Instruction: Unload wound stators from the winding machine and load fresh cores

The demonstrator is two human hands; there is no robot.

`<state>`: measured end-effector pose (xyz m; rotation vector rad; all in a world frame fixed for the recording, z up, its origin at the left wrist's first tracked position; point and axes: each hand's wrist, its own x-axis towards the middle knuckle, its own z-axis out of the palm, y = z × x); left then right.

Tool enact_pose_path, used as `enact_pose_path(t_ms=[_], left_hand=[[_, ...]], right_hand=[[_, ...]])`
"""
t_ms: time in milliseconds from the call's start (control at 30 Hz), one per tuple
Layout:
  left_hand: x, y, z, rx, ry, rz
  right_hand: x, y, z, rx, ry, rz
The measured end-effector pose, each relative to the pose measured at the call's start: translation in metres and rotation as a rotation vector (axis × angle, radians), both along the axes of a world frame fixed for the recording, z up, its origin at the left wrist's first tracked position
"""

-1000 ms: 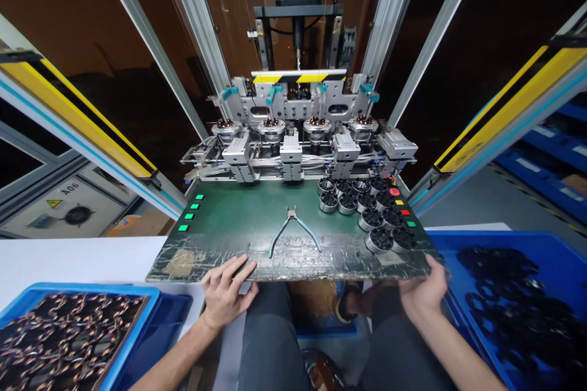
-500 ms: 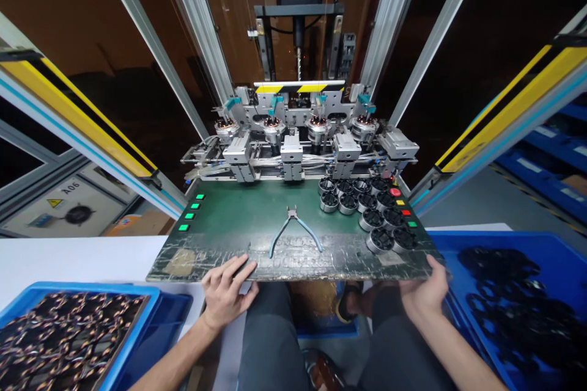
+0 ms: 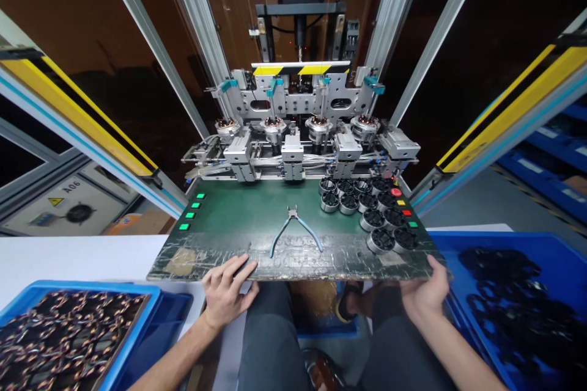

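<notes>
My left hand (image 3: 228,290) lies at the front edge of the green worktable (image 3: 238,211), fingers spread flat on its top and thumb lower, with nothing held. On the right corner of that edge, my right hand (image 3: 426,293) has its thumb on top and its fingers hidden underneath. Blue-handled cutting pliers (image 3: 293,220) rest with handles apart between the hands. Several black-and-silver ring parts (image 3: 380,239) stand grouped at the table's right side. Behind, copper-wound parts (image 3: 318,125) sit in a row of holders on the machine.
A striped plate (image 3: 300,69) with teal clamps stands above the holders. Green buttons (image 3: 188,215) line the left; a red button (image 3: 395,193) is at right. Blue trays flank me: copper-wound parts in the left tray (image 3: 153,305), black parts in the right tray (image 3: 550,241). Yellow posts (image 3: 499,113) frame both sides.
The machine's striped plate, with its carriage, has risen above the row of holders. Both my hands, the pliers and the ring parts stay where they were.
</notes>
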<state>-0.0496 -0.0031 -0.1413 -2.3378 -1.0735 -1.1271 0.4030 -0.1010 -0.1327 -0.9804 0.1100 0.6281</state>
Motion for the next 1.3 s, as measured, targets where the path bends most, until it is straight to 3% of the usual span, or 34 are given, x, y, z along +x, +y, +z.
enact_pose_path(t_ms=[167, 433, 767, 1300], left_hand=[[-0.001, 0.0, -0.002, -0.003, -0.001, -0.001], [-0.001, 0.0, -0.001, -0.006, 0.0, 0.0], [-0.001, 0.0, -0.002, 0.0, -0.002, -0.002], [-0.001, 0.0, 0.0, -0.008, 0.004, 0.001]], right_hand=[[0.002, 0.0, -0.003, -0.009, -0.013, 0.004], [-0.003, 0.0, 0.006, -0.038, 0.008, 0.001], [0.003, 0.0, -0.005, -0.025, -0.01, 0.009], [0.0, 0.001, 0.0, -0.018, -0.016, -0.005]])
